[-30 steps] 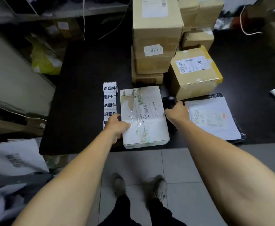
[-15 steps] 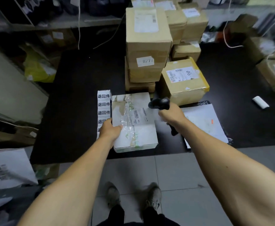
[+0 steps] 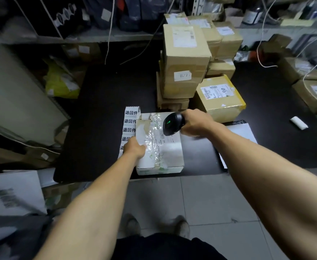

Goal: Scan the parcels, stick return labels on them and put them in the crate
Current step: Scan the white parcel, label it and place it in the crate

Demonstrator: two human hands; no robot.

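Head view: I see both bare arms reaching forward over a black table [image 3: 101, 117].

1. Parcel. A white parcel [image 3: 170, 152] lies flat at the near table edge. Clear, wrinkled tape runs along its top, and a printed label sits near the far right of the top face.

2. Left hand. My left hand [image 3: 135, 150] rests on the parcel's left edge. The fingers curl round that edge and grip it; the fingertips are hidden, so I cannot tell how far they reach down the side.

3. Right hand. My right hand [image 3: 196, 122] holds a black scanner [image 3: 173, 123] above the far right part of the parcel. The fingers are wrapped tight round the handle, pressed together. The scanner head points left and down toward the printed label, and a small green light shows on its top.

4. Labels. A strip of return labels [image 3: 129, 124] lies on the table just beside the parcel's left side, partly covered by my left hand.

5. Surroundings. A stack of brown boxes [image 3: 184, 59] stands behind the parcel. A box with yellow tape [image 3: 221, 99] stands to the right of that stack. A flat white mailer [image 3: 242, 130] lies under my right forearm. A small white object [image 3: 299, 123] lies well apart at the right.
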